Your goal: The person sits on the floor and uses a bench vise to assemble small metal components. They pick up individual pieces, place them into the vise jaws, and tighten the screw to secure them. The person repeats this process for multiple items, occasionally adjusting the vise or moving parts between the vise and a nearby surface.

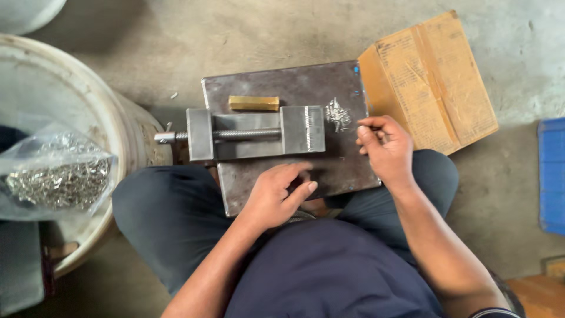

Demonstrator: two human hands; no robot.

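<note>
A steel vise (253,133) with a long screw lies on a dark metal plate (306,82) that rests on my lap. A small heap of shiny metal pins (339,113) sits just right of the vise jaw. My right hand (385,148) is beside that heap, its thumb and forefinger pinched on what looks like a single thin pin. My left hand (279,194) rests on the plate's near edge below the vise, fingers curled together; I cannot tell if it holds a small part. A brass-coloured block (253,103) lies behind the vise.
A worn cardboard box (432,79) stands to the right of the plate. At the left, a large white bucket (76,106) carries a clear plastic bag of small metal parts (56,176). A blue crate (552,176) is at the right edge. The floor is bare concrete.
</note>
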